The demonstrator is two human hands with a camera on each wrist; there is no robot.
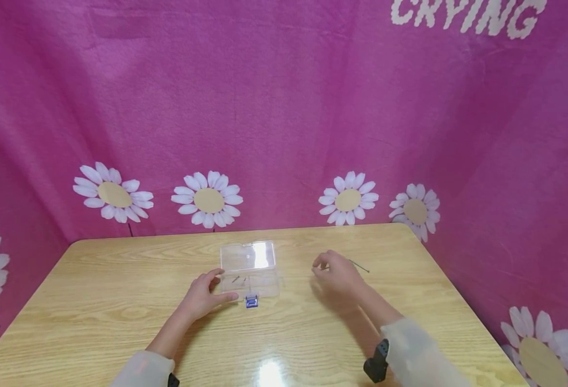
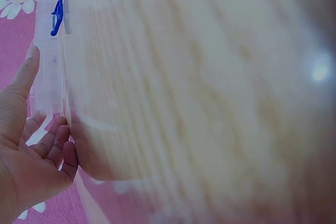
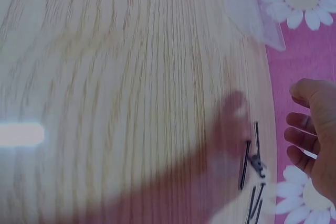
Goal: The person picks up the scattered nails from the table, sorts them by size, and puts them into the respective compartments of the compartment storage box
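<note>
A clear plastic box [image 1: 275, 289] with its lid [image 1: 237, 259] raised at the back sits on the table; a blue latch [image 1: 251, 302] is at its front. Inside, two small dark nails [image 1: 236, 279] show. My left hand [image 1: 201, 295] holds the box's left end, thumb along the front and a finger at the back. To the right of the box, my right hand [image 1: 339, 277] hovers over the table with its fingers loosely bent, nothing showing between them. Several long dark nails [image 3: 244, 165] lie close by that hand, with a small dark clump [image 3: 256, 164] among them.
The wood-grain table [image 1: 119, 301] ends at a pink curtain [image 1: 284, 107] printed with daisies, which also hangs along both sides. Glare shines on the table's front. A dark wrist camera [image 1: 377, 363] is strapped at the right sleeve.
</note>
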